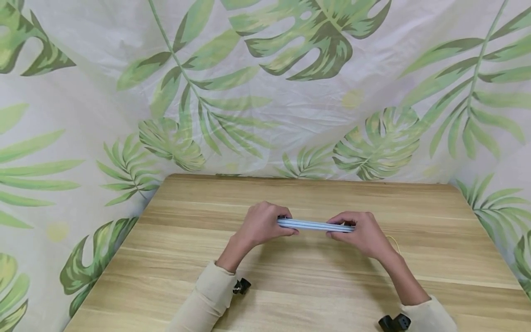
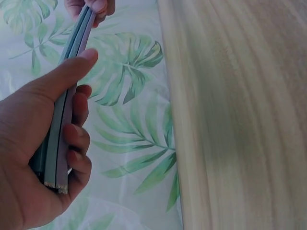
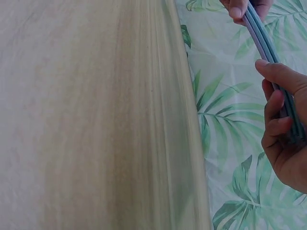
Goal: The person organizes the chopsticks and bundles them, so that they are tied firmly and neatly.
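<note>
A thin bundle of pale blue-grey strips (image 1: 315, 225) is held level just above the wooden table (image 1: 290, 286), one hand at each end. My left hand (image 1: 265, 224) grips the left end, thumb along the top edge and fingers curled beneath. In the left wrist view the bundle of strips (image 2: 62, 129) lies in that palm of the left hand (image 2: 33, 158), its cut ends showing. My right hand (image 1: 356, 233) grips the right end; the right wrist view shows the right hand (image 3: 283, 134) with fingers wrapped round the strips (image 3: 261, 33).
A leaf-printed cloth (image 1: 265, 92) hangs behind and around the table as a backdrop. A thin yellow loop, perhaps a rubber band (image 1: 394, 243), lies on the wood beside my right wrist. Black wrist camera mounts (image 1: 242, 286) show near both sleeves.
</note>
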Demonstrator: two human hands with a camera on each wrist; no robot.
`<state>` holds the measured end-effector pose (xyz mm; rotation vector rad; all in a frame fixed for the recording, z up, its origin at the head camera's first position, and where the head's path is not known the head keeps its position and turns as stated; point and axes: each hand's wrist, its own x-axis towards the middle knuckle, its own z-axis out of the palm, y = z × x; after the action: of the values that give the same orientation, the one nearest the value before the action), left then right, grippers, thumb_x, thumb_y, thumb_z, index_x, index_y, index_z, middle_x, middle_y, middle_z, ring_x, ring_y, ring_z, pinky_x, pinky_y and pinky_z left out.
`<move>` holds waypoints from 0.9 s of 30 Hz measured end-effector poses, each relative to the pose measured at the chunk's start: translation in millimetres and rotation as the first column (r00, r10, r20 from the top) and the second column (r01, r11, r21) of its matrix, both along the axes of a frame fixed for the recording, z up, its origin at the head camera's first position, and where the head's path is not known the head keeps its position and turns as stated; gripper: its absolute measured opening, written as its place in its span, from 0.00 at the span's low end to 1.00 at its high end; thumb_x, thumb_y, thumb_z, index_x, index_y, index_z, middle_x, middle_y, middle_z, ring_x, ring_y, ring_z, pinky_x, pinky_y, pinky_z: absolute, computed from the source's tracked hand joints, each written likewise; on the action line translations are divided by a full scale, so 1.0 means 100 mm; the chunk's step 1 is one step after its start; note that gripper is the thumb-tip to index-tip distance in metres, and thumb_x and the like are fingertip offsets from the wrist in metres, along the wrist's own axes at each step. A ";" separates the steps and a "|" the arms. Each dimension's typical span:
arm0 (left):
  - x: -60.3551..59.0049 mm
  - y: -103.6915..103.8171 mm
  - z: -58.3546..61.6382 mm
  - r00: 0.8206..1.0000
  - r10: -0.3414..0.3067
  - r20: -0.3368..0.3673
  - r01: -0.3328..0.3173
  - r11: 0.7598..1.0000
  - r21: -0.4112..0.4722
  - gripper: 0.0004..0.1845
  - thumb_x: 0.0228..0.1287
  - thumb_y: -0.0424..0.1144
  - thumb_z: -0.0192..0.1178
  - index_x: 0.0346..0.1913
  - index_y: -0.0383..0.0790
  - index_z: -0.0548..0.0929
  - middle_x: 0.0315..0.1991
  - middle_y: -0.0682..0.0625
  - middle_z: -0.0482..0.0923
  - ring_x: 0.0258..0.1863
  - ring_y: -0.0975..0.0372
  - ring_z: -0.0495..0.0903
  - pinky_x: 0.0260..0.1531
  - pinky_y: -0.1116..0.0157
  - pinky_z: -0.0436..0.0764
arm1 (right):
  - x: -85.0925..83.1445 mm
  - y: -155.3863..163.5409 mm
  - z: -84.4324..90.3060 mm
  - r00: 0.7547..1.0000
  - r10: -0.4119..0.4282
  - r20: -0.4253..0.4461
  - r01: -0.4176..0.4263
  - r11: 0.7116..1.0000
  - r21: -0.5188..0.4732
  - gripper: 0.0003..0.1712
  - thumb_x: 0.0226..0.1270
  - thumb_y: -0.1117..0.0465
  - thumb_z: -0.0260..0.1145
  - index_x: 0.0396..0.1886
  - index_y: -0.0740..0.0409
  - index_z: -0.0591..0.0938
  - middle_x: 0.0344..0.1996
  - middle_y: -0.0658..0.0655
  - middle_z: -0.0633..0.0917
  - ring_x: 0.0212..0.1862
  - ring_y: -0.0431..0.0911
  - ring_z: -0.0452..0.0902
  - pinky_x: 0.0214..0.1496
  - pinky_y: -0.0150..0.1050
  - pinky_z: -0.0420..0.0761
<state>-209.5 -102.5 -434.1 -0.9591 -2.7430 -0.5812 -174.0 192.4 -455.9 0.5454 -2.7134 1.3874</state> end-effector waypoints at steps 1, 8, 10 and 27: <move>0.00 0.01 -0.01 1.000 0.016 -0.015 -0.016 1.000 0.001 0.16 0.50 0.58 0.85 0.31 0.54 0.91 0.23 0.63 0.85 0.19 0.72 0.70 0.21 0.72 0.69 | 0.00 0.00 0.00 1.000 0.001 -0.004 -0.001 1.000 -0.008 0.10 0.61 0.62 0.83 0.42 0.49 0.94 0.33 0.47 0.93 0.33 0.35 0.84 0.35 0.33 0.82; 0.01 0.03 -0.05 0.998 0.015 -0.060 -0.015 1.000 -0.004 0.13 0.52 0.55 0.84 0.31 0.54 0.92 0.24 0.63 0.86 0.19 0.73 0.70 0.21 0.73 0.68 | 0.01 -0.03 -0.02 1.000 -0.002 -0.017 0.002 0.999 -0.049 0.10 0.62 0.65 0.82 0.41 0.50 0.93 0.33 0.47 0.93 0.32 0.35 0.84 0.34 0.33 0.83; 0.01 0.04 -0.05 0.997 -0.012 -0.074 0.010 1.000 -0.020 0.12 0.55 0.54 0.83 0.32 0.54 0.92 0.24 0.63 0.86 0.19 0.73 0.70 0.22 0.73 0.68 | 0.01 -0.03 -0.03 1.000 -0.003 -0.009 0.003 0.998 -0.056 0.10 0.62 0.65 0.82 0.41 0.50 0.93 0.33 0.48 0.92 0.32 0.35 0.84 0.34 0.33 0.83; 0.02 0.07 -0.02 0.989 -0.138 -0.056 0.133 0.988 -0.079 0.04 0.64 0.44 0.76 0.36 0.51 0.91 0.25 0.62 0.84 0.20 0.72 0.67 0.21 0.74 0.67 | 0.02 -0.08 -0.06 1.000 -0.003 -0.028 0.002 0.998 -0.055 0.11 0.61 0.66 0.82 0.40 0.49 0.92 0.34 0.47 0.90 0.32 0.36 0.81 0.34 0.33 0.82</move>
<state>-207.5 -95.3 -436.1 -1.1681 -2.6777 -0.4637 -171.7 184.6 -461.5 0.5532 -2.6448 1.4381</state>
